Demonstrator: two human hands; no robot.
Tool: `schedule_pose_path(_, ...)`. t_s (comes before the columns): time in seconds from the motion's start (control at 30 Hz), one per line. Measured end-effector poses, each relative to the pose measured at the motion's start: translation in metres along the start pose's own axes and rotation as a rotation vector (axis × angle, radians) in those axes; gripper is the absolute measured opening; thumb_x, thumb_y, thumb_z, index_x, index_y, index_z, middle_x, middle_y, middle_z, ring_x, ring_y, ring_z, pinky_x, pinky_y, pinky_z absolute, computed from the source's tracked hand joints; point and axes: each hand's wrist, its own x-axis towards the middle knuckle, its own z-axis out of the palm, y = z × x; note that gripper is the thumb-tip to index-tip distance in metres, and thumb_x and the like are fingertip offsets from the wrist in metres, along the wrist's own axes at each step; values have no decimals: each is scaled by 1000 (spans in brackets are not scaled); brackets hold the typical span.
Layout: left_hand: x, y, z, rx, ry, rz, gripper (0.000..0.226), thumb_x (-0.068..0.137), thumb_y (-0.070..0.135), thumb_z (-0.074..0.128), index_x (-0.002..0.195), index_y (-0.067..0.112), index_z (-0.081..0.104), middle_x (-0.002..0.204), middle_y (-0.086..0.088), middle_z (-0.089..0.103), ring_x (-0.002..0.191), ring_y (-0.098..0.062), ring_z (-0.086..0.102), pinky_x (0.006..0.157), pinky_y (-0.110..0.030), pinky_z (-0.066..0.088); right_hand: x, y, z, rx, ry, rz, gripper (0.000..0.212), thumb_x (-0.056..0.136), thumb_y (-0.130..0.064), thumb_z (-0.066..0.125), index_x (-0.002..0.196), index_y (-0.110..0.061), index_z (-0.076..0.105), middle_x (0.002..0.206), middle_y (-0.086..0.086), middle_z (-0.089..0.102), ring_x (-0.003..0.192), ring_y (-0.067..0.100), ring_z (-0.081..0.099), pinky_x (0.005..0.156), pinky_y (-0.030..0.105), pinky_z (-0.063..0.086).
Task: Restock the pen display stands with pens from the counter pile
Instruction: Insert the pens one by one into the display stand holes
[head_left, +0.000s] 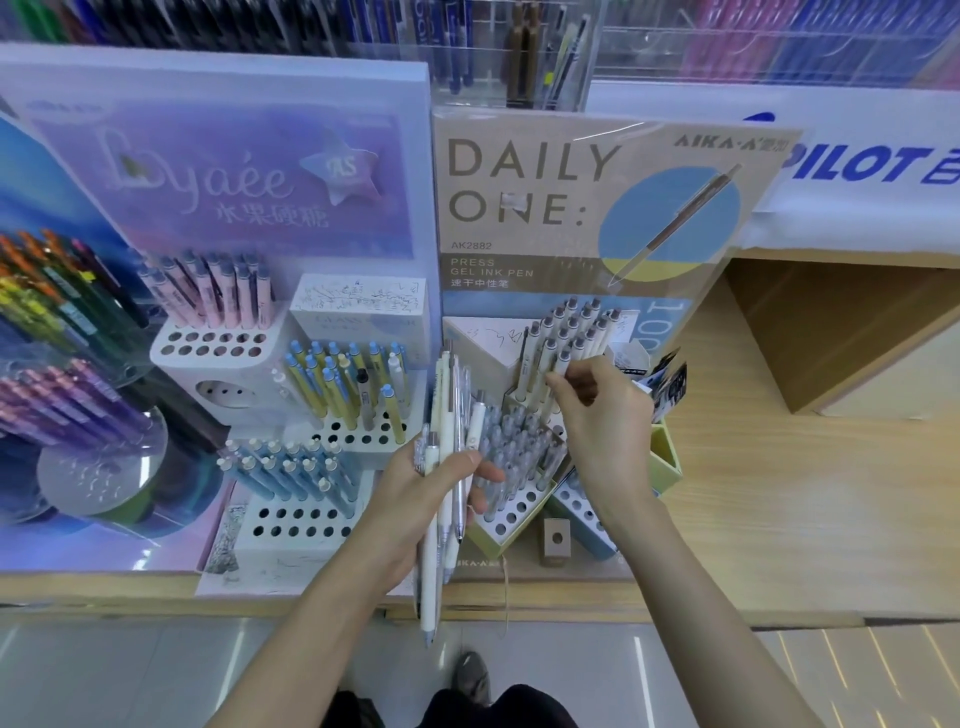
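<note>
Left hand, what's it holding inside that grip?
The left hand grips a bundle of white and clear pens, standing upright. The hand covers their middles, so the exact count cannot be told.

We saw the counter (779, 493) faced in pale wood-grain laminate, smooth and matt. The DAILY ONE card (519, 182) looked like matt brown cardboard under a glossy clear plastic sheet that caught the light. The bundle of pens (445, 395) was smooth plastic, some barrels milky white, others clear. The beige pens (576, 327) had matt barrels. The holed white stand (270, 545) looked matt, the round carousel (98, 467) glossy clear plastic, and the grey floor tiles (156, 675) shiny
</note>
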Motion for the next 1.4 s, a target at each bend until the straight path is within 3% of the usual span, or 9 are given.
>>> schedule_pose_path(0.2,-3,5,-1,-2,-53,0,13,92,5,56,103,10,58,82,-9,74,59,-18,65,48,-25,49,-24,-11,-16,57,116,-147,26,90,-27,64,108,-10,57,97,-3,49,85,12,50,70,24,43)
schedule_pose_path(0.3,-3,4,1,6,-87,-11,16,90,8,58,106,11,61,88,-10,75,68,-20,70,52,-26,53,-37,-24,-23,303,-222,58,12,88,-32,63,95,-23,67,93,-5,58,84,2,56,72,20,44)
schedule_pose_path(0.37,-2,1,3,22,-108,-10,23,90,9,59,113,12,60,93,-12,74,76,-25,71,62,-32,58,-39,-31,-23,549,-483,261,11,88,-21,67,90,-11,70,85,1,60,70,-4,59,64,13,46)
schedule_pose_path(0.43,-2,-1,5,9,-127,-3,29,90,8,59,118,13,59,98,-14,74,88,-29,71,72,-37,59,-40,-33,-23,668,-524,341,14,86,-11,68,85,3,66,73,5,55,58,-1,59,56,12,47)
schedule_pose_path(0.7,1,-8,5,16,-126,-39,38,74,24,70,107,7,62,103,-17,72,100,-33,68,91,-47,51,-33,-21,-47,671,-369,359,9,85,-13,68,81,-5,67,72,8,61,67,15,55,64,22,46)
schedule_pose_path(0.83,4,-7,7,-8,-117,-18,11,87,12,61,97,8,58,93,-17,74,83,-31,72,68,-34,57,-8,-10,-80,665,-86,287,4,86,-13,67,82,-12,68,68,-2,65,64,9,60,60,21,50)
schedule_pose_path(0.97,3,-4,9,14,-108,45,5,89,9,61,93,9,58,66,-7,67,55,-18,61,51,-26,51,20,0,-93,384,177,110,2,86,-15,67,87,-15,69,76,-5,68,73,14,64,69,28,55)
schedule_pose_path(1.13,3,-2,13,25,-109,77,4,89,10,61,91,11,58,57,-3,56,48,-16,53,48,-24,47,35,15,-72,171,143,44,7,89,-16,65,96,-15,68,81,-6,66,78,14,63,71,21,53)
schedule_pose_path(1.4,1,-1,11,46,-81,115,17,77,24,67,86,13,58,55,-3,52,45,-17,48,46,-24,45,47,30,-56,155,144,1,10,89,-19,66,97,-13,69,78,-11,64,72,1,59,67,8,45)
